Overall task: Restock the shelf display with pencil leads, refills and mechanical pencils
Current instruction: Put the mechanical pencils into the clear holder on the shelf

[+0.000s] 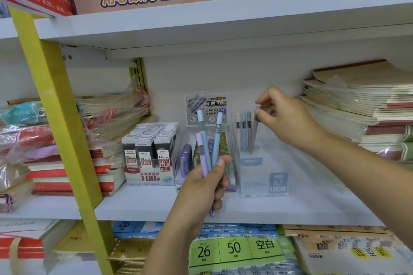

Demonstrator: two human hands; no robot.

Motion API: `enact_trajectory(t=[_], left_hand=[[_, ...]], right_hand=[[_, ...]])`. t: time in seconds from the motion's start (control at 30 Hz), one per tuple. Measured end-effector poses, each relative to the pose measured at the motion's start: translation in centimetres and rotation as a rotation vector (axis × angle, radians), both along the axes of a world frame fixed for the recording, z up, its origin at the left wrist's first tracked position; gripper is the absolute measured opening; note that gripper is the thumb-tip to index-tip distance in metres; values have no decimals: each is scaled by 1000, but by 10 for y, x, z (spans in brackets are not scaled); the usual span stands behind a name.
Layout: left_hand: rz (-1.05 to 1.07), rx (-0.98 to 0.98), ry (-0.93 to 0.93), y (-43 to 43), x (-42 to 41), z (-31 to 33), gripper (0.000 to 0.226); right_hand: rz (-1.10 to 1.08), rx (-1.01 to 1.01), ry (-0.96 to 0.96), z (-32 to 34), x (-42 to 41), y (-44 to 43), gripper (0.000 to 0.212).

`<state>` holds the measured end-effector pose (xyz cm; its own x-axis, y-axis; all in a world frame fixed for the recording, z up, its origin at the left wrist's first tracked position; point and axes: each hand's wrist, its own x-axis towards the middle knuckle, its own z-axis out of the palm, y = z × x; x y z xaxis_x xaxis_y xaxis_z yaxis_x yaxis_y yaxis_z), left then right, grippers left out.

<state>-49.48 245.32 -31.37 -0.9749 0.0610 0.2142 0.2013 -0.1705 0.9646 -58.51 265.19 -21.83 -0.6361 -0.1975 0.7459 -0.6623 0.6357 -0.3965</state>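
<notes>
My left hand (206, 182) grips three mechanical pencils (209, 140), two light blue and one lilac, upright in front of the shelf. My right hand (282, 116) pinches the top of a grey mechanical pencil (254, 134) that stands tilted in a clear display stand (264, 176). Three more pencils (243, 129), beige, blue and grey, stand upright in that stand just left of it. A box of black 0.5 HB lead cases (148, 154) sits at the left. Between them a clear box (202, 156) holds purple and green lead tubes.
Stacks of notebooks (359, 105) rise at the right of the shelf, wrapped notebooks (107, 118) at the left. A yellow upright post (60, 107) crosses the left side. The white shelf board (223, 20) hangs overhead. Paper packs (234, 250) fill the shelf below.
</notes>
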Motion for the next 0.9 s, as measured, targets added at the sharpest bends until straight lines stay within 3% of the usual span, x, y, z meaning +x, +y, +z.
enact_trajectory(t=[0.27, 0.43, 0.9], left_hand=[[-1, -17, 10, -2, -2, -2, 23], [-8, -6, 14, -2, -1, -2, 24], [-9, 2, 16, -4, 0, -1, 23]], right_hand=[[48, 45, 14, 0, -10, -5, 16], [106, -31, -91, 4, -15, -5, 19], [-23, -46, -46, 7, -13, -4, 18]])
